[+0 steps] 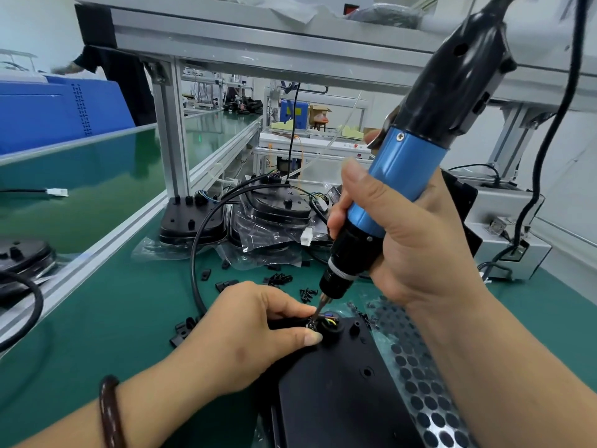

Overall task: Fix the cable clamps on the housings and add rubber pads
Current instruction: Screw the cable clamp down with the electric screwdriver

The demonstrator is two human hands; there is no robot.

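Pointing down-left at cable clamp [312,324]: screwdriver [400,176]

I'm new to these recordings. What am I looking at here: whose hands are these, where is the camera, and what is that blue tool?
There is no robot. A person works with bare hands, filmed by one camera worn on their head and looking down. The right hand grips a blue and black electric screwdriver, with its bit lowered to a black housing on the green bench. The left hand pinches the cable clamp at the bit's tip. Beside the housing lies a sheet of round rubber pads. Loose clamps and bagged housings sit farther back.
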